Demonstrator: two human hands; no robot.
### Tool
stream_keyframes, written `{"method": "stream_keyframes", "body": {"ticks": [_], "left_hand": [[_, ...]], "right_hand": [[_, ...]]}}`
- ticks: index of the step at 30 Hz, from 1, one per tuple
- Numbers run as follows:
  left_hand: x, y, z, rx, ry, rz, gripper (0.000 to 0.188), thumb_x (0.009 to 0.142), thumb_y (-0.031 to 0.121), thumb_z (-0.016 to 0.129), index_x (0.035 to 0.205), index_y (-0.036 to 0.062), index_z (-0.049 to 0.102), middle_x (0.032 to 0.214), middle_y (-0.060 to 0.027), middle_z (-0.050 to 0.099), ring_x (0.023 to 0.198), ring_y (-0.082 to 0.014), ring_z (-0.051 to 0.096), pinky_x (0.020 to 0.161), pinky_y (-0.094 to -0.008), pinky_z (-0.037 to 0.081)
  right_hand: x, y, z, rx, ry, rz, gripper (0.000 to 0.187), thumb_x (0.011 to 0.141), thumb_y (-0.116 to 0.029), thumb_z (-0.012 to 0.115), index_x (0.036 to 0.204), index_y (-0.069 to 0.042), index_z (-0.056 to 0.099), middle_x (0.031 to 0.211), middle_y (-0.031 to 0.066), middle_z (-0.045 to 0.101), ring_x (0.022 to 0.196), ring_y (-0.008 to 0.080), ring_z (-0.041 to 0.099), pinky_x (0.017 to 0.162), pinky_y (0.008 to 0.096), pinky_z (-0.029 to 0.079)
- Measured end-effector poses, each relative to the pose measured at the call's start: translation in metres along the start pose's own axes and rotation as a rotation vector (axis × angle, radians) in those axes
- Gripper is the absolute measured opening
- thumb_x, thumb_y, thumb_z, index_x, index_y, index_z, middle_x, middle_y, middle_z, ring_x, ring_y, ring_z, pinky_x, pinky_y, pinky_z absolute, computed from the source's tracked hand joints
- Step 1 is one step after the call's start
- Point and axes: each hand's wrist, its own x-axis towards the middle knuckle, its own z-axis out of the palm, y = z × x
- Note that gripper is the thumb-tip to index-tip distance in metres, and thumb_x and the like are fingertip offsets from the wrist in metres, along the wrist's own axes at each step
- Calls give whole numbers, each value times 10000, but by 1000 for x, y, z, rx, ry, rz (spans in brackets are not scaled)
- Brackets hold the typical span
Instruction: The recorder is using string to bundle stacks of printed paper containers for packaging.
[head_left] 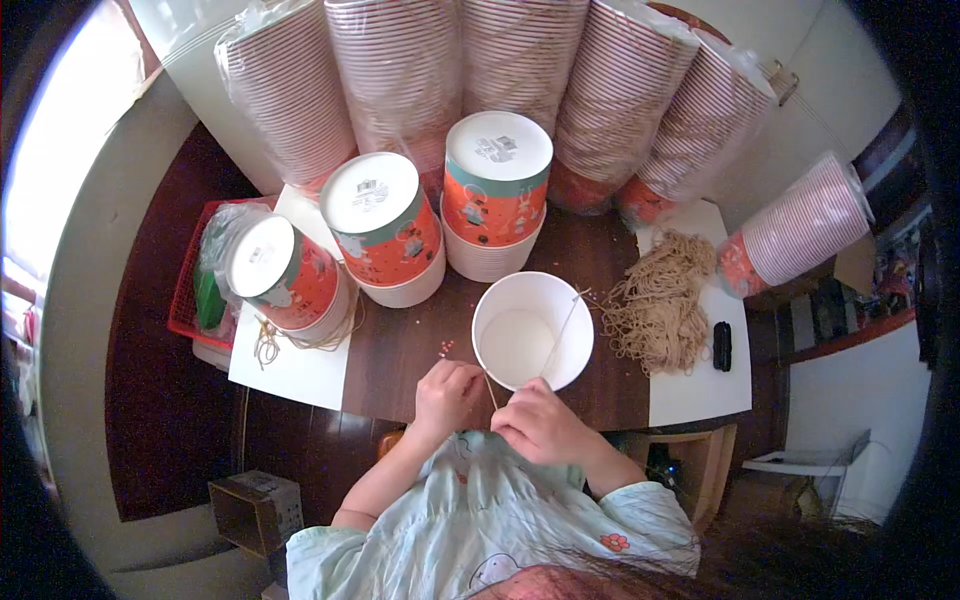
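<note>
A white round paper bucket (pixel 502 318) stands mouth up at the front middle of the table. Just in front of it, my left hand (pixel 447 400) is closed in a pinch on a thin tan cord (pixel 491 391). The cord spans the short gap to my right hand (pixel 543 424), whose fingers are also closed on it. From beside my right hand, a light strand crosses the bucket's mouth to its far right rim. What lies inside my curled fingers is hidden. To the right sits a loose heap of tan cords (pixel 665 305).
Upside-down stacks of orange buckets (pixel 382 245) stand behind and to the left. Tall plastic-wrapped bucket stacks (pixel 392 75) line the back. A wrapped stack (pixel 800 225) leans at right, near a black object (pixel 722 346). A red basket (pixel 185 290) is at left; small reddish bits lie nearby.
</note>
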Motion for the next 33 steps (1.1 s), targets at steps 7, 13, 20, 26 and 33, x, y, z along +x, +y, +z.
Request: {"method": "stream_keyframes", "body": {"ticks": [7,13,20,26,33], "left_hand": [[3,1,1,0,-27,-29,117,612,31,650,717,54,603,711,-61,604,652,-230,586,568,-326,483],[11,-2,-11,-304,-217,-321,67,722,40,603,783,11,601,711,-94,608,621,-182,593,561,-290,478],[28,-14,-2,-774,-376,-780,198,821,176,570,741,-5,567,639,-29,568,571,-81,529,502,-222,428],[20,-13,3,-791,-478,-738,203,828,174,562,724,4,525,609,-29,558,523,-82,547,440,-214,422],[-2,-14,-65,-621,19,-381,34,817,26,544,800,8,567,708,-22,551,549,-75,552,486,-205,478]], "right_hand": [[1,-3,11,56,-32,-54,184,673,-20,608,808,-104,516,698,-2,505,648,167,513,719,324,359],[4,-6,-4,62,-93,27,167,713,-91,623,854,-94,534,718,13,548,674,178,543,701,321,383],[6,-13,-8,-40,-159,-15,185,724,-112,617,900,-97,565,749,19,568,681,176,565,632,309,428],[6,-24,-8,-62,-230,-71,192,723,-121,622,908,-95,579,793,11,583,699,157,573,604,287,430],[15,-40,-13,34,-350,-343,291,681,-142,616,960,-83,556,842,26,577,661,153,557,565,273,412]]}}
